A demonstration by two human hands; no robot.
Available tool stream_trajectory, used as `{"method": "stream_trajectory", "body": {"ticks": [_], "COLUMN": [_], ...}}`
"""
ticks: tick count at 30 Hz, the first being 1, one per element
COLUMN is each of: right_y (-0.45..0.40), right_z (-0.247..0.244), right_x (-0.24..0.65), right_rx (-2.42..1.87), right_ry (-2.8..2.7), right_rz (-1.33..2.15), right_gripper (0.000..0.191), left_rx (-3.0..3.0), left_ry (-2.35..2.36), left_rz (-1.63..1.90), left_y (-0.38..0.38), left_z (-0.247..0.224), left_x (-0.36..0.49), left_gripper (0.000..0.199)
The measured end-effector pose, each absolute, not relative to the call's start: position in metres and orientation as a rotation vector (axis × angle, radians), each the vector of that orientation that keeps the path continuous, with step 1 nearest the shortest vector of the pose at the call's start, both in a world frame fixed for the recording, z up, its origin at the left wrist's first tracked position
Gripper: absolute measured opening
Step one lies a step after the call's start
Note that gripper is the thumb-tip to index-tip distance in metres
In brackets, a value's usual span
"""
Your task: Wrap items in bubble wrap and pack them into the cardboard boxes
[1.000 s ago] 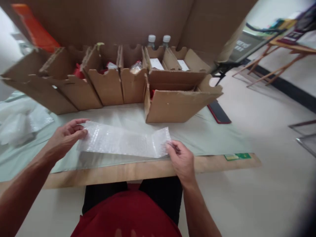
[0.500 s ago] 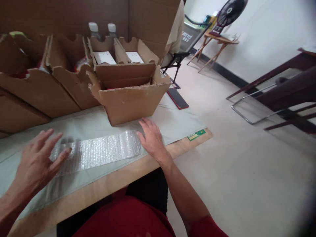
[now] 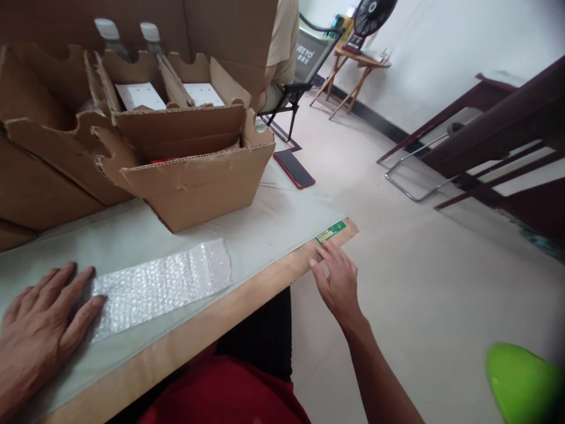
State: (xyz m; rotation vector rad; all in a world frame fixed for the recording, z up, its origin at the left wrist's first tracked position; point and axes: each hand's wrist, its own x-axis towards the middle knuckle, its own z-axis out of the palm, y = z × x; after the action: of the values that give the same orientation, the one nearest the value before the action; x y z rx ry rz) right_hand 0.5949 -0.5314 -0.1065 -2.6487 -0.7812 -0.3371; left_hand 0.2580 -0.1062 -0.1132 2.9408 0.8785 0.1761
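A strip of bubble wrap [image 3: 163, 282] lies flat on the pale cloth [image 3: 282, 206] over the table. My left hand [image 3: 48, 324] rests with fingers spread at the strip's left end, covering part of it. My right hand [image 3: 338, 282] is at the table's wooden edge, its fingers apart and reaching the near end of a green circuit board [image 3: 331, 232]. The board lies at the table's right corner. No grip on it shows.
Behind the wrap stands an open cardboard box [image 3: 198, 182], with more boxes [image 3: 48, 153] and two white-capped bottles [image 3: 150, 35] beyond. A red-edged phone [image 3: 295, 169] lies farther right. A person [image 3: 282, 47] sits behind; a green seat [image 3: 521, 377] is at lower right.
My right hand has left the right end of the bubble wrap and moved right to the green board. My left hand has come down onto the wrap's left end. The view has shifted right.
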Motion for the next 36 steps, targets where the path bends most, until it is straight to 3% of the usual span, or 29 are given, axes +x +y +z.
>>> {"method": "stream_trajectory", "body": {"ticks": [3,8,14,20,25,29,36], "right_y": [-0.499,-0.451,-0.474,-0.445,-0.364,-0.331,-0.355], "right_z": [-0.097,-0.1,-0.119,-0.091,-0.087,-0.099,-0.076], "right_x": [0.592,0.591,0.602,0.595,0.579,0.575,0.548], "right_rx": [-2.528,-2.425,-2.389,-2.209,-2.095,-2.091,-2.02], "right_ry": [-0.876,-1.178,-1.177,-1.222,-1.382,-1.452,-1.244], "right_rz": [-0.402,-0.227,-0.302,-0.242,0.003,0.033,0.241], "right_gripper": [0.041,0.043,0.045,0.035,0.049,0.057,0.037], "left_rx": [2.926,2.903,2.886,2.777,2.707,2.66,2.578], "left_ry": [0.805,0.899,0.94,0.985,1.233,1.501,1.427], "left_rz": [0.268,0.259,0.237,0.454,0.673,0.595,0.682], "left_y": [-0.107,-0.118,-0.119,-0.117,-0.107,-0.107,-0.118], "left_z": [-0.112,-0.094,-0.09,-0.092,-0.079,-0.083,-0.098], "left_x": [0.259,0.272,0.278,0.275,0.245,0.216,0.221], "left_gripper": [0.066,0.057,0.053,0.05,0.043,0.045,0.021]}}
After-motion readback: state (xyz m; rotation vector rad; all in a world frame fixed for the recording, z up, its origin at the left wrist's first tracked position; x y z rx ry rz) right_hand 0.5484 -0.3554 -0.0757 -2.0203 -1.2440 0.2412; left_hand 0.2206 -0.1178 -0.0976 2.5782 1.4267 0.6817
